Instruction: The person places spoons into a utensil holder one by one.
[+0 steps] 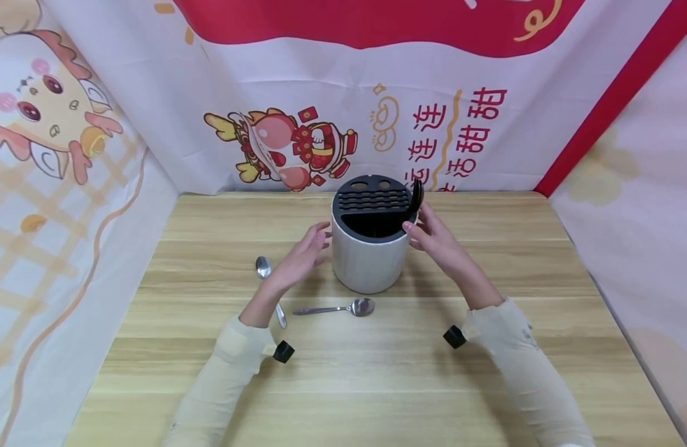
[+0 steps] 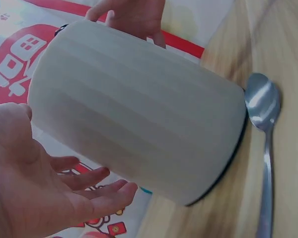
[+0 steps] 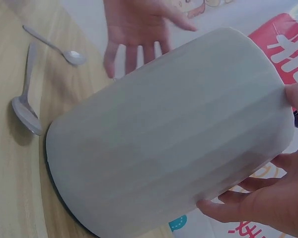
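Observation:
A white ribbed utensil holder (image 1: 368, 267) with a black slotted top (image 1: 374, 202) stands upright on the table. A dark utensil (image 1: 416, 197) leans up at the right of its opening; its kind is hard to tell. My right hand (image 1: 435, 239) holds the holder's right side, thumb at the rim and fingers along the wall. My left hand (image 1: 307, 251) is beside the left side, fingers spread and loosely extended, holding nothing. One metal spoon (image 1: 361, 307) lies crosswise in front of the holder. Another metal spoon (image 1: 263, 267) lies farther left, partly hidden under my left wrist.
The wooden table (image 1: 377, 385) reaches back to a printed white and red cloth (image 1: 181, 124) hanging right behind the holder. More patterned cloth (image 1: 645, 205) hangs along the left and right sides. A small black wrist camera (image 1: 454, 336) protrudes from my right cuff, another (image 1: 284, 352) from my left.

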{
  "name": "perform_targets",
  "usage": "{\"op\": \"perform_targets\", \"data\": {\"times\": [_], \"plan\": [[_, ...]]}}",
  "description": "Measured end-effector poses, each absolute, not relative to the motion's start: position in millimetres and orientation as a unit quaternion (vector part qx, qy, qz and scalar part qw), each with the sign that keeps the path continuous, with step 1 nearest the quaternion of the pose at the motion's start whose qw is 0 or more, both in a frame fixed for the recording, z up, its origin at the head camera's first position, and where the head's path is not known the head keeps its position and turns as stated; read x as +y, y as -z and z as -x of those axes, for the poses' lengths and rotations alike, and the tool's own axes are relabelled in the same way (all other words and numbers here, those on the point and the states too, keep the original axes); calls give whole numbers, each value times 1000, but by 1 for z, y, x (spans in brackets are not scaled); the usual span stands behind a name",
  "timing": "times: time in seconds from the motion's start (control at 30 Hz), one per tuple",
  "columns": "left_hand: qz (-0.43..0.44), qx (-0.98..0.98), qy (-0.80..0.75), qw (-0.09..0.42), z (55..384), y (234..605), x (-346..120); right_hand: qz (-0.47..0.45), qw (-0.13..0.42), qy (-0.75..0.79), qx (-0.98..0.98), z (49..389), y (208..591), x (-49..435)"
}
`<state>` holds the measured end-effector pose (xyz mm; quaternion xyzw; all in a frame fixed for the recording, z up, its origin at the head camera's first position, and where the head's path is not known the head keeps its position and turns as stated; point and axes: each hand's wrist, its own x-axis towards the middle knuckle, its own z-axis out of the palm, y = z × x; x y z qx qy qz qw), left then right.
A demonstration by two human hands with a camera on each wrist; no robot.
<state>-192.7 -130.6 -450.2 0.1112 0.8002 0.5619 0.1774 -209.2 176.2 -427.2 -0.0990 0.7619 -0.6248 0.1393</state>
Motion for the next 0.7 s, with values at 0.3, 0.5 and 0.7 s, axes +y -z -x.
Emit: {"op": "perform_targets", "data": {"times": [0.3, 0.5, 0.7], "plan": [[-168, 881, -410, 165, 176, 488, -141, 90, 137, 632, 758, 207, 425, 174], [-227, 916, -285, 166, 162, 508, -131, 83, 138, 632, 758, 208, 425, 174], [-272, 933, -187, 146, 151, 517, -119, 81, 135, 633, 758, 207, 424, 173]]}}
